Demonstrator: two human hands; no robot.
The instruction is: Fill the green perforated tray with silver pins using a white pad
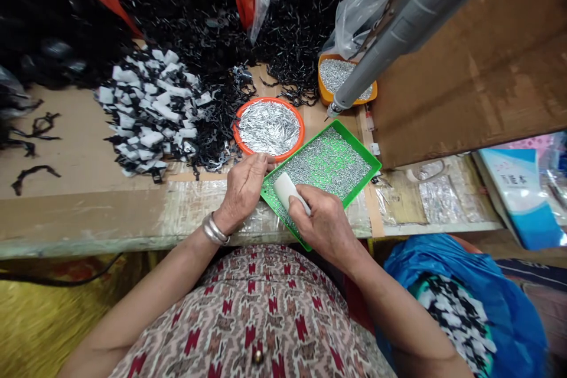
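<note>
Workshop — workbench [133, 207], heaps of black parts [305, 12], tray [364, 185] of metal pieces [354, 159], grey tool [385, 53]

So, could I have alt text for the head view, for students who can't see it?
A person's right hand holds a white block over a green tray of small metal pieces. The left hand is at its left corner, near an orange dish.

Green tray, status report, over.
Right hand gripping white block over tray. Left hand beside tray's left corner. Tray holds small metal pieces. Grey tool near far corner.
</note>
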